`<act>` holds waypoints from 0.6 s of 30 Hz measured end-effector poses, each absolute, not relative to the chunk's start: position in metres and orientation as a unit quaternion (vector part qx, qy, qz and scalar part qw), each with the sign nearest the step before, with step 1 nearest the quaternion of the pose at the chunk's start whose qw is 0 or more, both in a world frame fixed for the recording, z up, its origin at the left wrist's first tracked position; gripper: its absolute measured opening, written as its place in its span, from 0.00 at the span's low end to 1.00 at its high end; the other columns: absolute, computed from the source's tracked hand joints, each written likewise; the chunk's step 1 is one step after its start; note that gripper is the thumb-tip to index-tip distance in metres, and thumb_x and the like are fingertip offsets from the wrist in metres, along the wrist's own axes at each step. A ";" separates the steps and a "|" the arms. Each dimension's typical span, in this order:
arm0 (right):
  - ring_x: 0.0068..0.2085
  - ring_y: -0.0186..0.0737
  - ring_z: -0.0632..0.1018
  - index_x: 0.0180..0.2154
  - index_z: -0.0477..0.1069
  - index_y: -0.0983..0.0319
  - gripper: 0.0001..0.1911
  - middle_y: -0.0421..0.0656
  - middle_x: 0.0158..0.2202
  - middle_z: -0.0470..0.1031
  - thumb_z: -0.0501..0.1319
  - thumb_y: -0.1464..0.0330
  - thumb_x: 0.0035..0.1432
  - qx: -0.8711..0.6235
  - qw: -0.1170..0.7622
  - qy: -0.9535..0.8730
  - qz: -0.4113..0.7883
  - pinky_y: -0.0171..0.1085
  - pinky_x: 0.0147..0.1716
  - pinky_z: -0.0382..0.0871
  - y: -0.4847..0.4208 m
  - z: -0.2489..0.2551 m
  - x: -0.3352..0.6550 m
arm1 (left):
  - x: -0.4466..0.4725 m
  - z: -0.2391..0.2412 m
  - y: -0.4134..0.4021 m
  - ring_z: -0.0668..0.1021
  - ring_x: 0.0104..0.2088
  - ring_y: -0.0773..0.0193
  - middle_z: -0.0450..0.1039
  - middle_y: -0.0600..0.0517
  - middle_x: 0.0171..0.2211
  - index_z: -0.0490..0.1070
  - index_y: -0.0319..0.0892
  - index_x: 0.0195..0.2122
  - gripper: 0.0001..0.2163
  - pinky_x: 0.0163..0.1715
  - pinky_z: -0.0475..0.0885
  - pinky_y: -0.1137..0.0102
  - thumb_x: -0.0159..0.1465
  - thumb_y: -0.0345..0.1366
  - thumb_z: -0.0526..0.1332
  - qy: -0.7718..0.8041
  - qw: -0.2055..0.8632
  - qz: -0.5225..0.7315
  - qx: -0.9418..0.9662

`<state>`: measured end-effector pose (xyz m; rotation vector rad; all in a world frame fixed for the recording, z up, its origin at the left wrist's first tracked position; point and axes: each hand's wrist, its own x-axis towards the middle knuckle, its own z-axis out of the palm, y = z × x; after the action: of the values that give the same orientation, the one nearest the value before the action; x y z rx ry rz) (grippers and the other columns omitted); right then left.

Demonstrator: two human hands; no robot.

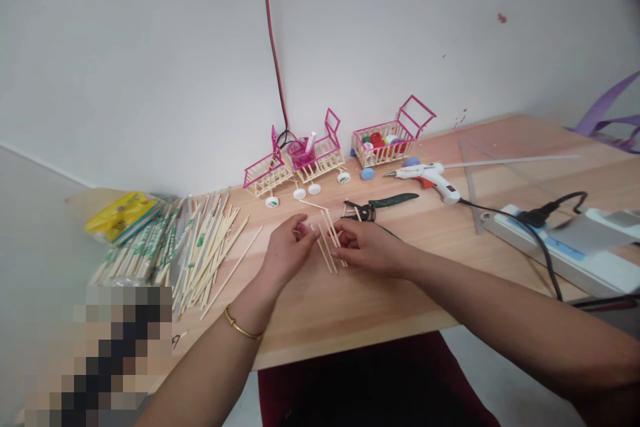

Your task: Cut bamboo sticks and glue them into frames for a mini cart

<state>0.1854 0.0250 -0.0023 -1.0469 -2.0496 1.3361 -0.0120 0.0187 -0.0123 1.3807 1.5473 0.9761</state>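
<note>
My right hand [367, 247] pinches a few thin pale wooden sticks [332, 230] between thumb and fingers, just above the table. They run side by side, and another stick [314, 205] angles off from their top end toward the left. Close to the left side of these sticks is my left hand [290, 247], its fingers loosely curled and a gap between thumb and index finger. The left thumb is at the edge of the nearest stick; whether it presses on it I cannot tell. Behind the right hand lie black-handled pliers or cutters [367, 212] with a dark green grip.
Small stick-built carts [270, 177] with pink rims and bottle-cap wheels stand along the wall. A white glue gun [435, 180] and a power strip [540, 240] with cables are at right. Loose sticks [215, 253] and wrapped chopstick packs [145, 253] lie at left.
</note>
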 end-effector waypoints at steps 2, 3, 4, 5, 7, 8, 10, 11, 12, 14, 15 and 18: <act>0.28 0.34 0.75 0.41 0.66 0.62 0.10 0.38 0.28 0.73 0.61 0.68 0.55 -0.382 0.243 -0.740 0.498 0.32 0.27 0.64 0.025 -0.003 0.185 | -0.012 -0.010 0.018 0.67 0.16 0.73 0.68 0.57 0.21 0.72 0.40 0.44 0.17 0.17 0.60 0.75 0.56 0.42 0.65 0.606 0.414 0.402 0.548; 0.28 0.34 0.75 0.41 0.66 0.62 0.10 0.38 0.28 0.73 0.61 0.68 0.55 -0.383 0.244 -0.738 0.500 0.32 0.27 0.64 0.025 -0.003 0.184 | -0.011 -0.008 0.017 0.66 0.16 0.72 0.68 0.57 0.20 0.72 0.40 0.41 0.16 0.17 0.60 0.75 0.56 0.44 0.65 0.592 0.431 0.403 0.548; 0.28 0.34 0.74 0.40 0.67 0.62 0.09 0.38 0.28 0.73 0.61 0.69 0.55 -0.384 0.243 -0.741 0.495 0.32 0.27 0.64 0.024 -0.003 0.183 | -0.009 -0.006 0.016 0.66 0.16 0.72 0.68 0.57 0.20 0.73 0.40 0.39 0.15 0.18 0.60 0.75 0.56 0.45 0.65 0.575 0.455 0.397 0.552; 0.29 0.34 0.74 0.39 0.67 0.62 0.08 0.39 0.28 0.73 0.61 0.69 0.55 -0.382 0.242 -0.753 0.479 0.32 0.27 0.64 0.024 -0.004 0.182 | -0.007 -0.004 0.014 0.66 0.17 0.72 0.68 0.57 0.20 0.73 0.39 0.37 0.15 0.18 0.60 0.75 0.56 0.45 0.65 0.556 0.479 0.387 0.559; 0.29 0.34 0.72 0.35 0.67 0.62 0.05 0.39 0.29 0.72 0.62 0.70 0.54 -0.371 0.237 -0.791 0.424 0.33 0.28 0.63 0.023 -0.005 0.180 | -0.003 -0.001 0.011 0.66 0.18 0.73 0.70 0.55 0.22 0.73 0.39 0.34 0.14 0.19 0.60 0.75 0.55 0.45 0.65 0.523 0.510 0.368 0.575; 0.29 0.34 0.72 0.33 0.67 0.62 0.05 0.39 0.28 0.72 0.62 0.70 0.54 -0.367 0.233 -0.811 0.392 0.33 0.28 0.62 0.022 -0.006 0.179 | -0.001 0.000 0.009 0.67 0.19 0.73 0.71 0.55 0.23 0.73 0.38 0.33 0.13 0.20 0.60 0.75 0.55 0.45 0.66 0.513 0.518 0.365 0.579; 0.28 0.34 0.70 0.31 0.68 0.62 0.04 0.39 0.27 0.72 0.62 0.69 0.54 -0.354 0.222 -0.838 0.352 0.33 0.28 0.61 0.021 -0.008 0.179 | 0.001 0.001 0.008 0.67 0.20 0.73 0.70 0.55 0.22 0.72 0.38 0.30 0.13 0.20 0.60 0.76 0.56 0.44 0.65 0.505 0.527 0.373 0.573; 0.28 0.34 0.71 0.32 0.68 0.62 0.04 0.39 0.28 0.72 0.62 0.68 0.55 -0.344 0.217 -0.843 0.352 0.32 0.28 0.61 0.021 -0.008 0.179 | 0.001 0.001 0.007 0.67 0.20 0.73 0.69 0.55 0.21 0.71 0.38 0.29 0.13 0.20 0.60 0.76 0.57 0.44 0.65 0.506 0.531 0.381 0.563; 0.29 0.34 0.71 0.34 0.69 0.62 0.04 0.39 0.28 0.73 0.61 0.68 0.57 -0.334 0.215 -0.845 0.359 0.32 0.28 0.61 0.020 -0.008 0.179 | 0.000 0.002 0.008 0.67 0.19 0.73 0.68 0.56 0.20 0.70 0.38 0.29 0.13 0.20 0.60 0.76 0.57 0.44 0.65 0.509 0.534 0.390 0.551; 0.29 0.33 0.72 0.38 0.71 0.61 0.06 0.39 0.28 0.73 0.60 0.66 0.59 -0.314 0.226 -0.842 0.376 0.32 0.29 0.62 0.020 -0.006 0.181 | -0.005 0.003 0.011 0.67 0.18 0.73 0.66 0.58 0.18 0.67 0.39 0.28 0.13 0.20 0.60 0.76 0.57 0.45 0.64 0.517 0.536 0.414 0.523; 0.28 0.33 0.72 0.39 0.71 0.61 0.07 0.39 0.28 0.74 0.59 0.66 0.60 -0.311 0.237 -0.839 0.379 0.32 0.29 0.63 0.020 -0.004 0.182 | -0.008 0.004 0.013 0.66 0.18 0.73 0.64 0.58 0.17 0.66 0.39 0.28 0.13 0.20 0.60 0.76 0.57 0.45 0.64 0.522 0.534 0.428 0.509; 0.28 0.33 0.72 0.38 0.72 0.62 0.08 0.39 0.27 0.73 0.58 0.64 0.61 -0.327 0.270 -0.828 0.367 0.32 0.28 0.63 0.021 0.002 0.185 | -0.023 0.007 0.022 0.64 0.16 0.73 0.61 0.60 0.15 0.62 0.41 0.26 0.14 0.19 0.59 0.76 0.56 0.44 0.63 0.537 0.520 0.459 0.480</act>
<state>0.1850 0.0211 0.0023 -0.8808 -2.2303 0.9893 -0.0226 0.0220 0.0073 1.1516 1.2876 1.0999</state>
